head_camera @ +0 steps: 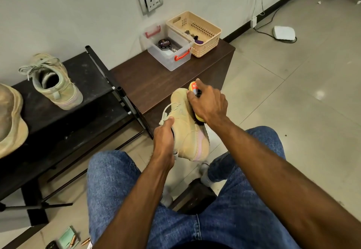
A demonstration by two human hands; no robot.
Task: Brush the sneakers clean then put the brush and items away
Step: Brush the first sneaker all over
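Above glossy floor tiles (283, 96), suede sneaker (185, 131) under bristly brush (197, 102).

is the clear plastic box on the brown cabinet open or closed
Open. The clear box has no lid on it; its red latches hang loose and the black polish tin inside shows from above.

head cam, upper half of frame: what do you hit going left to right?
Tan shoe at the left edge → sneaker on the black rack → clear plastic box with red latches → beige basket → white device on the floor.
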